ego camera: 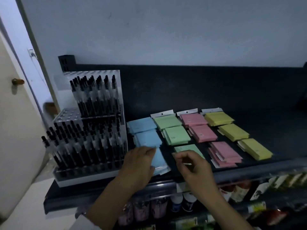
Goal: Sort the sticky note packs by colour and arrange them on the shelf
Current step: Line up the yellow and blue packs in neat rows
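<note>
Sticky note packs lie in four colour columns on the dark shelf (232,90): blue packs (142,124) at left, then green packs (177,135), pink packs (202,132) and yellow packs (233,131) at right. My left hand (138,161) lies on the nearest blue pack (160,161) at the shelf's front, its fingers curled over the pack's left edge. My right hand (191,165) hovers over the nearest green pack (189,149), fingers loosely curled; whether it touches or pinches that pack is hidden.
A clear acrylic stand (89,130) full of black pens fills the shelf's left end, close beside the blue column. The right part of the shelf is bare. Below the front edge, a lower shelf holds bottles (182,203) and packets. A door (16,113) stands at far left.
</note>
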A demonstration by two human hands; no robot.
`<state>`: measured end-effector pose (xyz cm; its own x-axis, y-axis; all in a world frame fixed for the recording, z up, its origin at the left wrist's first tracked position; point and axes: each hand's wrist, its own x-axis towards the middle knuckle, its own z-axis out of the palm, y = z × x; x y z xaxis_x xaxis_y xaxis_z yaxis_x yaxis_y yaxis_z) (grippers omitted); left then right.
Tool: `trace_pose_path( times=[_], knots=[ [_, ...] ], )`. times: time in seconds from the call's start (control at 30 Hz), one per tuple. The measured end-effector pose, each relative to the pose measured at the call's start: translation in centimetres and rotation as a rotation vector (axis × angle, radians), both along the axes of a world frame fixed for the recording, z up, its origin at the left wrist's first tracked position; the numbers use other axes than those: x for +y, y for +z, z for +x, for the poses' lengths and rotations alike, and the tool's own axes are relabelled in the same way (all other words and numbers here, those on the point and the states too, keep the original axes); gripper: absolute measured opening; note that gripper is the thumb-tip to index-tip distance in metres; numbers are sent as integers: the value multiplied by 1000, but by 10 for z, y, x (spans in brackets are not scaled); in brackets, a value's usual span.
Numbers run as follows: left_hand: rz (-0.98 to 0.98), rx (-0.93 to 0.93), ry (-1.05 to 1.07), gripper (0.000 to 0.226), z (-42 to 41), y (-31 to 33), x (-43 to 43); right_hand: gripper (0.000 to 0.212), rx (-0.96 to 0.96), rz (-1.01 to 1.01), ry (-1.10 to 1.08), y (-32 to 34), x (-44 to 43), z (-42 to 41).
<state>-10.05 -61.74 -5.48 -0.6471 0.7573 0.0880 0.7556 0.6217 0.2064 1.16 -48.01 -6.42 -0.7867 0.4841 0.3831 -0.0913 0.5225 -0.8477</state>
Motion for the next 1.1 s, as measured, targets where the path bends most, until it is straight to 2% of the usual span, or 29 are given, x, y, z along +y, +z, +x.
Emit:
trace_pose_path(
  times=[0.1, 0.23, 0.4, 0.57, 0.73, 0.9, 1.0, 1.1],
  knots=[
    [-219, 79, -16, 52, 0, -2, 3, 32, -25, -20, -18, -3, 8, 6],
    [-249, 82, 10, 55, 0, 2, 7, 32, -43, -26, -24, -3, 19, 16],
    [-64, 38, -122, 56, 16, 20, 20, 40, -2, -39, -85, -1, 39, 30],
    [191, 39, -349, 39, 57, 37, 56, 32, -14, -47, -121, -1, 65, 48],
    [254, 95, -448, 35, 82, 35, 106, 28, -9, -9, -149, -2, 111, 70],
    [153, 256, -462, 29, 101, 34, 173, 26, 17, 7, -187, 1, 174, 93],
    [152, 286, -415, 37, 113, 32, 213, 27, 17, 11, -161, 11, 217, 105],
    [224, 258, -334, 35, 126, 31, 248, 23, -42, 10, -145, 20, 263, 113]
  ],
)
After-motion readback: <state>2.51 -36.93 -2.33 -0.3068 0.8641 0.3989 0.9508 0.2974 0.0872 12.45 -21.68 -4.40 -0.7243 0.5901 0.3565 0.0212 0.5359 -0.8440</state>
